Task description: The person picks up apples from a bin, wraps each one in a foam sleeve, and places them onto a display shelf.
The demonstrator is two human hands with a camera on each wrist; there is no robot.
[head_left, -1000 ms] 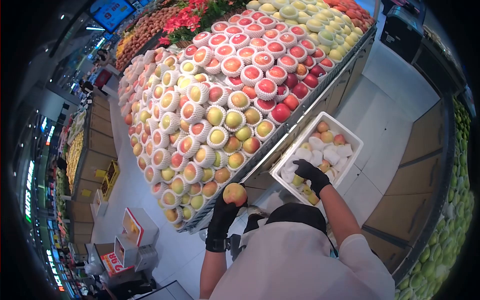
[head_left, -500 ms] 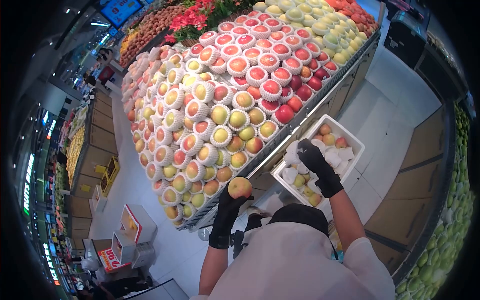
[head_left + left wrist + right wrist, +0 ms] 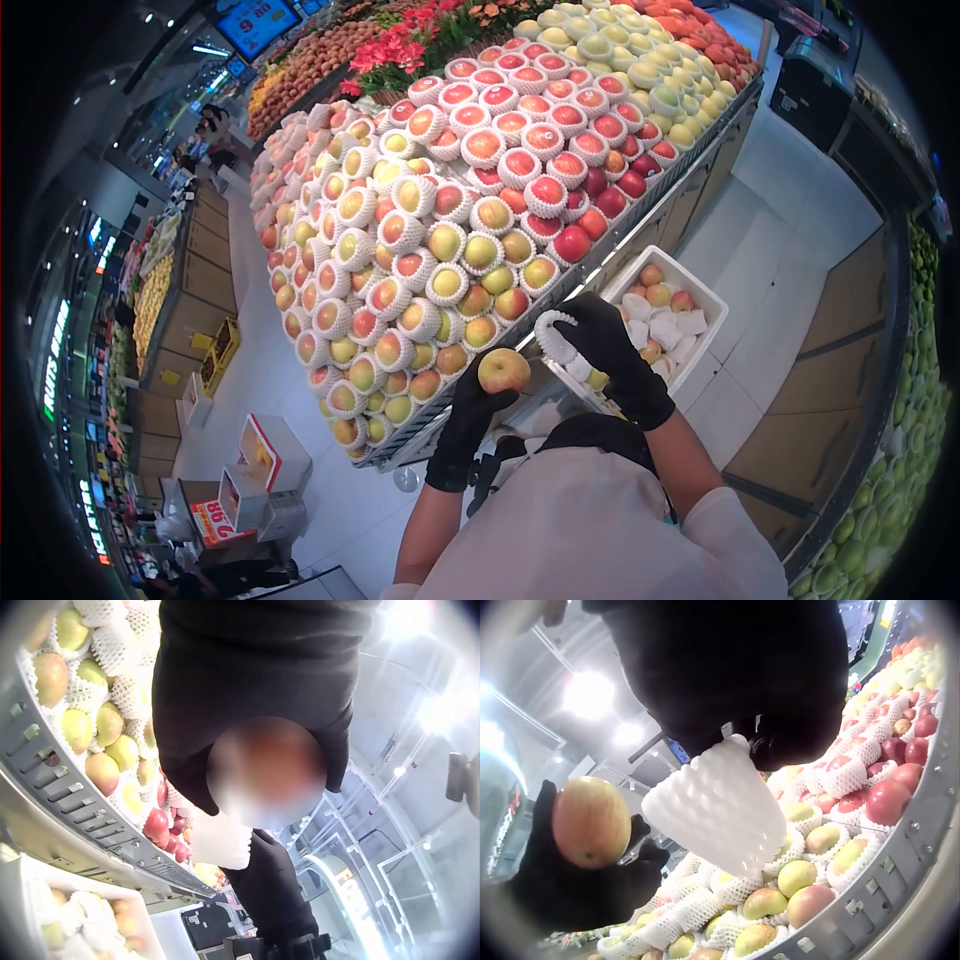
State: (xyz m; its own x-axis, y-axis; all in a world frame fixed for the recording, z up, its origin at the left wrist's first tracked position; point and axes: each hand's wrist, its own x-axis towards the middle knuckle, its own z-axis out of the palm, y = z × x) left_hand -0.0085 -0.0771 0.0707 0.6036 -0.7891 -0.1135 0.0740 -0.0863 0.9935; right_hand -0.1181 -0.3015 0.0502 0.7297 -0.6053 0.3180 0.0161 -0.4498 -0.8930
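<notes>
The black-gloved left hand (image 3: 464,412) grips a yellow-red apple (image 3: 503,371) that has no sleeve. Just right of it, the gloved right hand (image 3: 612,358) pinches a white foam net sleeve (image 3: 552,338) by one end. In the right wrist view the sleeve (image 3: 718,806) hangs from the fingertips, its wide end towards the apple (image 3: 592,823) but apart from it. The left wrist view shows the apple (image 3: 266,771) blurred under the left hand (image 3: 255,690), with the sleeve (image 3: 219,838) beside it.
A sloped display of sleeved apples (image 3: 440,245) rises ahead behind a metal-edged rail. Right of the hands, a white foam box (image 3: 712,318) holds apples and loose sleeves. Green fruit (image 3: 880,490) lines the far right. Boxes (image 3: 262,470) stand on the floor at left.
The right hand has come up out of the white box with a foam sleeve and moved left, close to the apple. The left hand has shifted slightly right and up, still gripping the apple.
</notes>
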